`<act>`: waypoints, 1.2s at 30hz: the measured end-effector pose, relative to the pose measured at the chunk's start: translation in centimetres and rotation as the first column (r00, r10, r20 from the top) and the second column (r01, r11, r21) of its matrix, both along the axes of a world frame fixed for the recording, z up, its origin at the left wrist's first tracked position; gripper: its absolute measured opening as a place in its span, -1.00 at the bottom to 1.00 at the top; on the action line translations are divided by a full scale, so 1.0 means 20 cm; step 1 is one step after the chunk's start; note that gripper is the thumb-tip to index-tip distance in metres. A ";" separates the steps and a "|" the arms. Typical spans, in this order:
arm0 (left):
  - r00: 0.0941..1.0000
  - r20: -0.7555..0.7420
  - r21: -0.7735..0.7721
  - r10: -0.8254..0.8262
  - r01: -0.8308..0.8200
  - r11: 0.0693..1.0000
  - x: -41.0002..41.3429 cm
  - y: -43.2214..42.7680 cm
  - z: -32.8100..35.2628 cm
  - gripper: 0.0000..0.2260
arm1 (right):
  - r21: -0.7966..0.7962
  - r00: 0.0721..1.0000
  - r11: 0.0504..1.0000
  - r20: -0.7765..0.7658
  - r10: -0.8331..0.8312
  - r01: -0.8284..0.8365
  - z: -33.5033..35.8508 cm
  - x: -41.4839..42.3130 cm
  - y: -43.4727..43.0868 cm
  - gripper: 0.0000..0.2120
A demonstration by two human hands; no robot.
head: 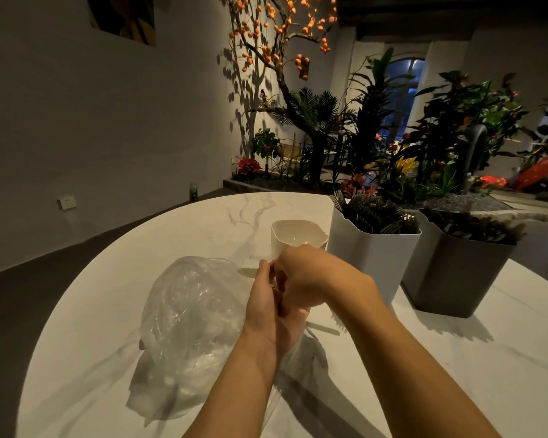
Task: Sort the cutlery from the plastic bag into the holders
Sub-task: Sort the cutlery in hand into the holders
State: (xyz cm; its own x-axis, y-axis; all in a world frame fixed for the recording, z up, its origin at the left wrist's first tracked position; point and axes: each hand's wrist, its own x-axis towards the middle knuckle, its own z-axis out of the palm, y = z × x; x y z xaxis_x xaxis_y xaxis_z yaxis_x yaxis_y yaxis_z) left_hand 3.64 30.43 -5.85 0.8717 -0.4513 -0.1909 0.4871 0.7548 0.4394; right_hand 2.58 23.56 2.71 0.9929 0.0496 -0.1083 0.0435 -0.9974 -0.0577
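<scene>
The left hand point(274, 306) and right hand point(307, 276) are meeting just right of the plastic bag point(190, 327), fingers curling around a knife point(247, 273) whose tip is sticking out leftward. Just beyond them an empty white holder point(298, 237) is standing. Farther right, a white holder of forks point(361, 257) and a grey holder point(456, 273) are standing.

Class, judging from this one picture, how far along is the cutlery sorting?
Done: the white holder and grey holder already bristle with dark cutlery. In hand: the left hand and right hand together grip a pale utensil. Left: the small holder looks empty, and the plastic bag still bulges.
</scene>
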 end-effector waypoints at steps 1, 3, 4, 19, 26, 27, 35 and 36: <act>1.000 0.004 -0.010 -0.005 0.005 1.000 0.00 0.00 0.00 -0.52 | -0.005 1.000 1.000 0.008 0.005 -0.005 -0.01 0.00 0.00 -0.81; 1.000 0.010 -0.015 -0.008 0.009 1.000 0.00 0.01 0.00 -0.52 | -0.024 0.999 0.999 -0.001 0.039 -0.039 0.02 -0.01 -0.01 -0.78; 1.000 0.016 -0.002 -0.012 0.012 1.000 0.01 0.01 0.00 -0.54 | -0.002 0.998 0.998 -0.017 0.062 -0.063 0.05 -0.03 -0.02 -0.74; 0.999 -0.006 0.168 0.037 -0.036 0.985 -0.02 -0.01 0.03 -0.68 | 0.438 0.812 0.899 0.528 -0.248 -0.010 -0.11 0.21 -0.21 -0.78; 1.000 0.011 0.121 0.012 -0.013 0.993 0.00 -0.03 0.01 -0.67 | 0.497 0.782 0.860 0.580 -0.231 -0.115 0.03 0.11 -0.19 -0.71; 1.000 0.026 0.119 0.003 -0.006 0.993 0.00 -0.03 0.01 -0.68 | 0.474 0.798 0.871 0.571 -0.192 -0.129 0.05 0.08 -0.17 -0.75; 0.901 0.429 0.322 -0.059 -0.092 0.942 -0.10 -0.10 0.09 -0.70 | 0.327 0.922 0.942 0.383 -0.061 -0.074 0.09 -0.12 -0.10 -0.69; 0.888 0.455 0.343 -0.066 -0.106 0.933 -0.11 -0.10 0.10 -0.70 | 0.334 0.927 0.940 0.372 -0.056 -0.078 0.13 -0.15 -0.11 -0.75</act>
State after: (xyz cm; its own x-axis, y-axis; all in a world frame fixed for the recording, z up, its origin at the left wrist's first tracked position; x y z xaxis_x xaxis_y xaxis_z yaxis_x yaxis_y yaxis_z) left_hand 1.34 28.36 -3.76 0.9074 -0.4117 0.0850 0.1559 0.5174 0.8414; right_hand -0.42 21.30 5.30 0.9560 0.0280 0.2921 0.1389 -0.9200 -0.3666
